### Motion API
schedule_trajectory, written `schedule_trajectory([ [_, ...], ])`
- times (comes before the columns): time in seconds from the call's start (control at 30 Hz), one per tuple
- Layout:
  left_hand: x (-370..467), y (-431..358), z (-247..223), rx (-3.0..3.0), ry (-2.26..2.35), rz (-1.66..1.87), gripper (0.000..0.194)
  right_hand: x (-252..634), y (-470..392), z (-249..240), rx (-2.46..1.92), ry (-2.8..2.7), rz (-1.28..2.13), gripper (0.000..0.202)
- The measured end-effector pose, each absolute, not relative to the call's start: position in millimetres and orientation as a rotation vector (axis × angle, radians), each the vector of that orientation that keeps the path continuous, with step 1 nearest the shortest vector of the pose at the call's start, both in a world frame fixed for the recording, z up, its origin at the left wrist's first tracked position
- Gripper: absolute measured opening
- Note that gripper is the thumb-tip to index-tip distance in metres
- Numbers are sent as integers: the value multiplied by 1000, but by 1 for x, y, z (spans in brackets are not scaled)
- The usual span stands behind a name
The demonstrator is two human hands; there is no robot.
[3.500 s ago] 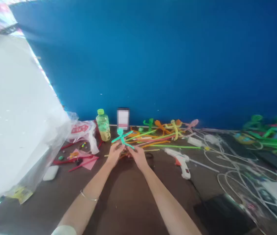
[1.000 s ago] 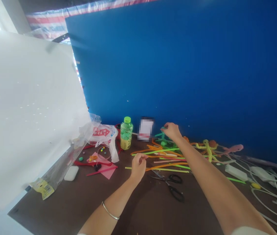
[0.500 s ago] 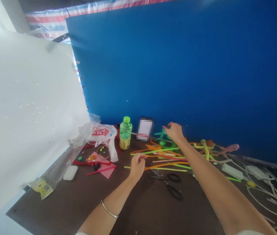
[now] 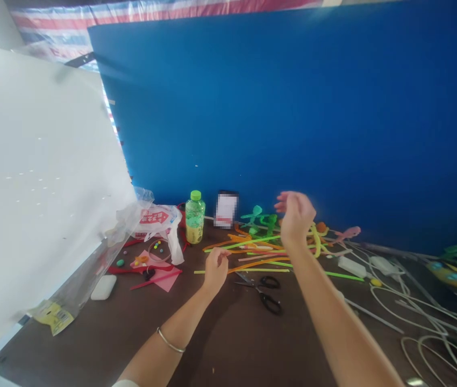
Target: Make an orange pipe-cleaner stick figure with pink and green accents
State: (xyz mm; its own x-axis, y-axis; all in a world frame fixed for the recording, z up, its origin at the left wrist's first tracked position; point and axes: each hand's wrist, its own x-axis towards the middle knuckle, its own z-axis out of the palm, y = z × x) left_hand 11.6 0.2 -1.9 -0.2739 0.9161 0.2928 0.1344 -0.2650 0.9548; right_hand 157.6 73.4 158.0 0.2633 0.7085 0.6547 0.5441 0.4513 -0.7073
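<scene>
My left hand (image 4: 216, 271) is closed just above the table, thumb and fingers pressed together at the left ends of a pile of fuzzy pipe cleaners (image 4: 258, 262). What the fingertips hold, if anything, is hidden. Raised behind the pile, my right hand (image 4: 299, 217) has loosely bent fingers, a little apart, with nothing visible in them. Left of it stand green pipe-cleaner figures (image 4: 269, 224). A yellow pipe-cleaner figure (image 4: 316, 239) is partly covered by the right hand and wrist. Black-handled scissors (image 4: 257, 289) lie in front of the pile, between my forearms.
A green-capped bottle (image 4: 195, 220) stands behind my left hand, beside a white plastic bag (image 4: 175, 244). Pink paper (image 4: 168, 279) and a white case (image 4: 103, 287) lie left. White cables (image 4: 398, 301) tangle at the right. A blue panel (image 4: 252, 107) closes the back.
My right hand has lifted away from the green figures, leaving them in fuller view. My left hand keeps its place by the pile. The view has turned to the right.
</scene>
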Motion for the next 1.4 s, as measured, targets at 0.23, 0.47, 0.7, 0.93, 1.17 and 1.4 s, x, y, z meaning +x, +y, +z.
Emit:
schedule_trajectory([
  [0.23, 8, -4, 0, 1452, 1402, 1613, 21, 116, -43, 33, -1188, -2062, -46, 20],
  [0.47, 2, -14, 4, 1555, 1520, 1617, 21, 116, -57, 5, -1271, -2048, -76, 13],
  [0.7, 9, 1, 22, 1970, 1528, 1074, 15, 116, -59, 3, -1213, -2168, -47, 9],
  [0.93, 32, 26, 39, 2311, 1555, 311, 18, 117, -56, 1, -1214, -2184, -4, 9],
  [1.17, 31, 26, 44, 2281, 1534, 408, 19, 115, -57, -1, -1168, -2260, 56, 11],
  [1.4, 9, 45, 52, 2094, 1534, 850, 21, 114, -58, 3, -1198, -2293, 87, 13],
])
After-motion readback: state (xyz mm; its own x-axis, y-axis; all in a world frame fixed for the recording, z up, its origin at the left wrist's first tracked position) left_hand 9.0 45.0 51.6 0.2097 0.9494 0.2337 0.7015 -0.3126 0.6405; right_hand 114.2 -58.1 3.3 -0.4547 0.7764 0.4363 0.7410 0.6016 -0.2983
